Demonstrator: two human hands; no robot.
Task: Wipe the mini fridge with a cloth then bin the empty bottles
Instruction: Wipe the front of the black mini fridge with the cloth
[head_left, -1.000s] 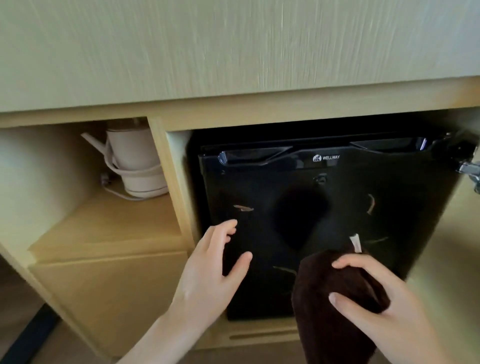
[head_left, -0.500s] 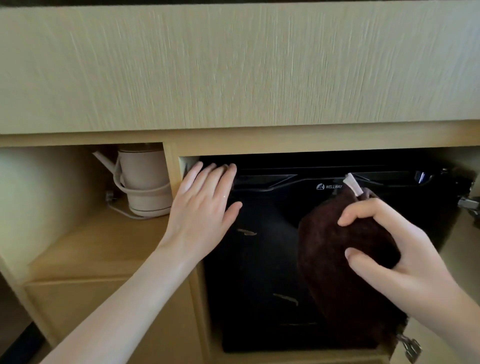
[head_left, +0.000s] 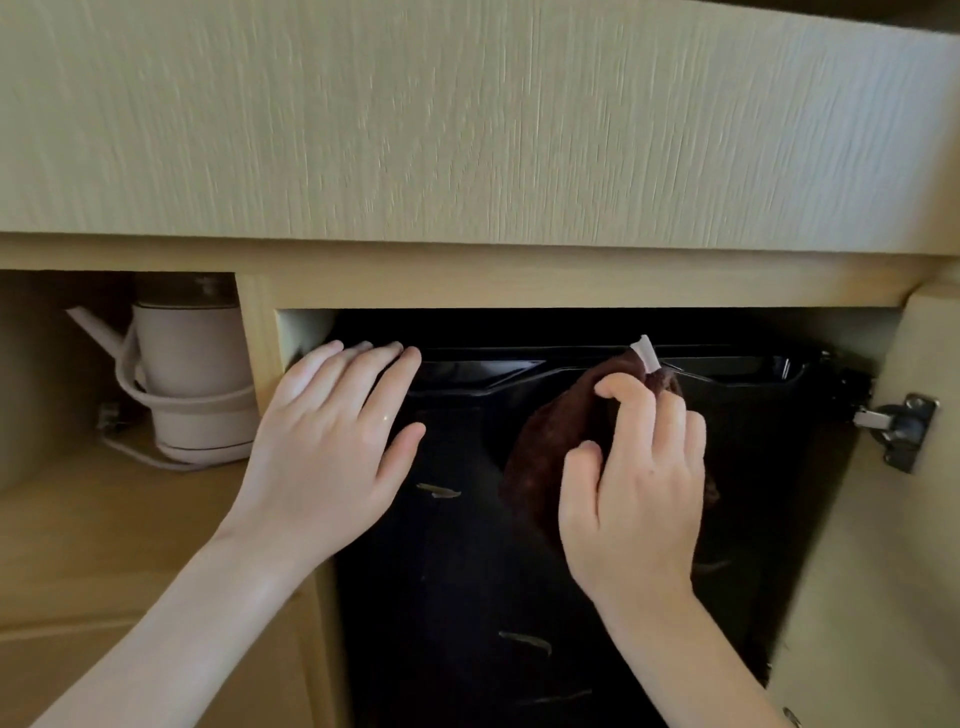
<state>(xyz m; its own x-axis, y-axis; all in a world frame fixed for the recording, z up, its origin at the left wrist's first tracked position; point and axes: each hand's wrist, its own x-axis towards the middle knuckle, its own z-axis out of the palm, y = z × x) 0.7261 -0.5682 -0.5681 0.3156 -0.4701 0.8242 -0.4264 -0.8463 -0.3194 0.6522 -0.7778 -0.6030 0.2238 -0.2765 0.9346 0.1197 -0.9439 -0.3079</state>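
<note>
A glossy black mini fridge (head_left: 467, 571) sits shut inside a light wooden cabinet niche. My right hand (head_left: 634, 483) presses a dark brown cloth (head_left: 540, 447) with a white tag against the upper middle of the fridge door. My left hand (head_left: 332, 441) lies flat with fingers spread on the door's top left corner, fingertips at the upper edge. No bottles are in view.
A pale electric kettle (head_left: 187, 374) with its cord stands on a shelf in the open compartment to the left. A wooden panel (head_left: 467, 130) overhangs the niche. A metal hinge (head_left: 904, 431) sticks out on the right, where the open cabinet door (head_left: 893, 597) hangs.
Both hands have risen from the lower door to its top. The left hand moved to the top left corner; the right carried the cloth up to the top edge.
</note>
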